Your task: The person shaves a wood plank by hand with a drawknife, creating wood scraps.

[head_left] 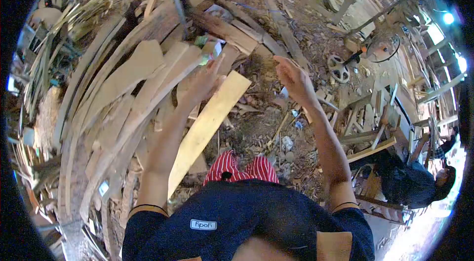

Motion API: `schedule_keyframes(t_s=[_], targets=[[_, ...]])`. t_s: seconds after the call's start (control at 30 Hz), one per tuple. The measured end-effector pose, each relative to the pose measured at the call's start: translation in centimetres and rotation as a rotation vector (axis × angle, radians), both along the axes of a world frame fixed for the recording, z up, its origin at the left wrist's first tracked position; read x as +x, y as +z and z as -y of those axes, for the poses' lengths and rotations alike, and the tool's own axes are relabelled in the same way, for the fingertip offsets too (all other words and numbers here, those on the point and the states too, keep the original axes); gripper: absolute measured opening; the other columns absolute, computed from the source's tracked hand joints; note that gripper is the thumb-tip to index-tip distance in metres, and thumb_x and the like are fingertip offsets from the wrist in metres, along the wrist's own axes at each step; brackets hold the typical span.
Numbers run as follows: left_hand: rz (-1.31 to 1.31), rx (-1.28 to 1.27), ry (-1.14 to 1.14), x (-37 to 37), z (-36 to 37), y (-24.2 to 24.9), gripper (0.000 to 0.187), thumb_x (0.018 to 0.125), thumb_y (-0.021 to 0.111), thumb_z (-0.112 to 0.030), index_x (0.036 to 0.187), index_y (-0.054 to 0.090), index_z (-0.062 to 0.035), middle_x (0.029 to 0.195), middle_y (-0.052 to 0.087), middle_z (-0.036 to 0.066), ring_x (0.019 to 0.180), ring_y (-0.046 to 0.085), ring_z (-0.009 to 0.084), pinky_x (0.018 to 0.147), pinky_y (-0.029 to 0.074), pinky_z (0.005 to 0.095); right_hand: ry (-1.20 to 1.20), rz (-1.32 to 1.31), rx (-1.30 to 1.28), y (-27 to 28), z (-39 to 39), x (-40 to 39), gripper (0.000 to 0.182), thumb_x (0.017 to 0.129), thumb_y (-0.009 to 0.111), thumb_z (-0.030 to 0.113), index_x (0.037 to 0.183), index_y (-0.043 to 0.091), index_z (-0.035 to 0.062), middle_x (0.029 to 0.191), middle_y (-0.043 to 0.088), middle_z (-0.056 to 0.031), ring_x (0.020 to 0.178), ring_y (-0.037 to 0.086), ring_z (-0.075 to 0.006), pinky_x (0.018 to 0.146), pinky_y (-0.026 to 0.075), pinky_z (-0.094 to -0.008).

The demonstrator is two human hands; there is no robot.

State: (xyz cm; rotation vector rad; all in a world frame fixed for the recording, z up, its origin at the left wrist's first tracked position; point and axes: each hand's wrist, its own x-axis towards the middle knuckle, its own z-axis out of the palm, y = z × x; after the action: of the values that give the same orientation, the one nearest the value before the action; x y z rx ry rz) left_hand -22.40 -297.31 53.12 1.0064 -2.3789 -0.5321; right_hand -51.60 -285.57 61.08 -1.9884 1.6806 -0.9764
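Note:
My left hand [206,79] reaches forward over the wood pile, its blurred fingers stretched out. Just beyond its fingertips a green and white packet [211,51] lies on the boards. A pale yellow plank [207,125] slants beside my left forearm, its far end close to that hand. My right hand [295,79] is held out at the same distance over the littered ground, palm turned inward and fingers extended, with nothing visible in it. Between the two hands, dark ground with wood scraps shows.
Long curved boards [133,81] are stacked along my left side. Ahead lie thick planks [229,31]. To the right stand a fan [382,48] and a spoked wheel [338,68]. A person in dark clothes [412,184] is low at the far right, near stacked offcuts [363,118].

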Motion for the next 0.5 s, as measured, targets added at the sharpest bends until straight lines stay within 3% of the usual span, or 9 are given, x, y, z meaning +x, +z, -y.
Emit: schedule_keyframes(t_s=[0.03, 0.07, 0.13, 0.17, 0.27, 0.33, 0.4, 0.5], targets=[[0.091, -0.113, 0.018, -1.1, 1.9, 0.1, 0.086, 0.088, 0.066, -0.027, 0.156, 0.015, -0.0157, 0.150, 0.036, 0.022, 0.126, 0.047, 0.0447, 0.104, 0.042, 0.0533, -0.015, -0.005, 0.009, 0.5, 2.0, -0.6, 0.038, 0.101, 0.053, 0.021, 0.137, 0.052, 0.0090, 0.108, 0.065, -0.0110, 0.101, 0.067, -0.0225, 0.086, 0.053, -0.0372], [0.043, -0.046, -0.083, -2.2, 4.6, -0.1, 0.086, 0.087, 0.067, -0.027, 0.156, 0.016, -0.0148, 0.149, 0.036, 0.023, 0.133, 0.038, 0.0456, 0.110, 0.036, 0.0523, -0.015, -0.063, -0.079, 0.7, 3.8, -1.1, 0.038, 0.101, 0.053, 0.020, 0.137, 0.053, 0.0092, 0.112, 0.063, -0.0119, 0.102, 0.066, -0.0237, 0.086, 0.053, -0.0372], [0.018, -0.114, -0.126, -5.3, 8.1, -0.9, 0.087, 0.086, 0.067, -0.027, 0.156, 0.017, -0.0144, 0.148, 0.036, 0.024, 0.135, 0.036, 0.0455, 0.112, 0.033, 0.0515, -0.042, -0.174, -0.144, 2.4, 6.5, -1.7, 0.037, 0.100, 0.053, 0.016, 0.136, 0.054, 0.0094, 0.123, 0.057, -0.0126, 0.109, 0.062, -0.0253, 0.090, 0.052, -0.0363], [-0.021, -0.204, -0.152, -7.1, 9.9, -1.0, 0.087, 0.085, 0.068, -0.027, 0.156, 0.018, -0.0140, 0.148, 0.036, 0.025, 0.136, 0.034, 0.0454, 0.114, 0.030, 0.0508, -0.060, -0.168, -0.147, 2.9, 7.9, -2.2, 0.037, 0.100, 0.053, 0.016, 0.136, 0.054, 0.0094, 0.123, 0.057, -0.0126, 0.109, 0.062, -0.0253, 0.090, 0.052, -0.0363], [0.017, -0.128, -0.233, -10.0, 13.6, 2.0, 0.089, 0.084, 0.069, -0.025, 0.157, 0.017, -0.0179, 0.152, 0.031, 0.023, 0.139, 0.030, 0.0435, 0.115, 0.028, 0.0497, 0.014, 0.014, -0.119, 4.1, 12.8, -4.1, 0.036, 0.100, 0.052, 0.014, 0.134, 0.056, 0.0070, 0.126, 0.058, -0.0120, 0.115, 0.059, -0.0256, 0.095, 0.050, -0.0363], [0.077, -0.045, -0.205, -11.4, 16.0, 3.1, 0.090, 0.084, 0.069, -0.023, 0.157, 0.017, -0.0210, 0.155, 0.025, 0.022, 0.141, 0.027, 0.0445, 0.116, 0.025, 0.0519, 0.308, 0.404, -0.111, 7.3, 15.5, -4.5, 0.033, 0.100, 0.051, 0.015, 0.130, 0.060, 0.0050, 0.133, 0.056, -0.0134, 0.118, 0.057, -0.0273, 0.096, 0.049, -0.0381], [0.109, -0.060, -0.148, -12.9, 19.6, 2.2, 0.090, 0.084, 0.069, -0.024, 0.157, 0.017, -0.0215, 0.156, 0.024, 0.021, 0.142, 0.026, 0.0438, 0.115, 0.025, 0.0523, 0.468, 0.583, -0.175, 10.5, 18.7, -5.2, 0.034, 0.097, 0.053, 0.015, 0.128, 0.063, 0.0038, 0.124, 0.063, -0.0122, 0.123, 0.052, -0.0287, 0.108, 0.037, -0.0403], [0.237, -0.094, -0.020, -16.3, 26.3, 1.0, 0.089, 0.085, 0.068, -0.025, 0.157, 0.016, -0.0224, 0.157, 0.024, 0.020, 0.142, 0.027, 0.0415, 0.114, 0.024, 0.0537, 0.792, 0.625, -0.362, 13.6, 25.2, -9.0, 0.033, 0.098, 0.052, 0.016, 0.125, 0.064, 0.0016, 0.124, 0.062, -0.0140, 0.123, 0.052, -0.0303, 0.106, 0.037, -0.0423]])
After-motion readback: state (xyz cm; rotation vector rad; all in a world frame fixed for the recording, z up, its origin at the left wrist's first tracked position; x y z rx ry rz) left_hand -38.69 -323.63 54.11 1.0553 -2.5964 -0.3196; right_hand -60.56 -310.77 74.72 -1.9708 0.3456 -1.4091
